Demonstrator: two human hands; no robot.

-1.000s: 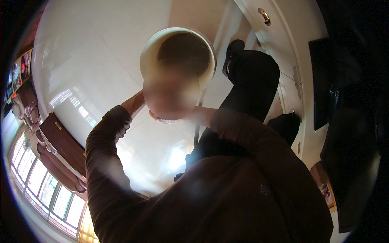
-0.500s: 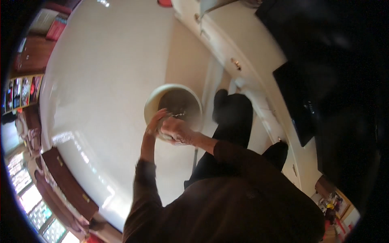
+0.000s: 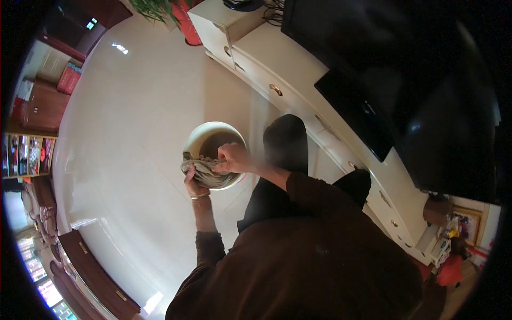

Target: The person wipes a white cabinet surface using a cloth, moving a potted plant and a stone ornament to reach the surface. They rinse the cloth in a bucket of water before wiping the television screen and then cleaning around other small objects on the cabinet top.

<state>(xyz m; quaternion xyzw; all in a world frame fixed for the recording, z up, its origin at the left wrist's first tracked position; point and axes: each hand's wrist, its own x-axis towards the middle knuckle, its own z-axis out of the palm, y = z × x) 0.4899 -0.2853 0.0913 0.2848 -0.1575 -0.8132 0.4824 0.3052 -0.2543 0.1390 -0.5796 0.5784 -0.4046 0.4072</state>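
A grey, wrinkled cloth (image 3: 209, 174) is stretched between my hands over the near side of a round white bucket (image 3: 210, 126). My left hand (image 3: 194, 183) grips its left end, the thumb up against the folds, and a light bracelet circles that wrist. My right hand (image 3: 233, 156) is closed on the cloth's right part, knuckles up, above the bucket's opening. Behind the cloth, the inside of the bucket looks dark brown, perhaps with water; its lower part is hidden by the cloth and my hands.
The bucket stands on a glossy pale floor (image 3: 133, 117). Close on the right runs a long white cabinet (image 3: 298, 69) with drawers, carrying a large black television (image 3: 384, 64). My dark-trousered knee (image 3: 286, 144) is just right of the bucket. A red plant pot (image 3: 186, 24) stands far ahead.
Half a second ago my hands were bunched together at the bucket's near rim. Now they are farther apart, with the cloth spread between them. The view has shifted, showing more of the cabinet.
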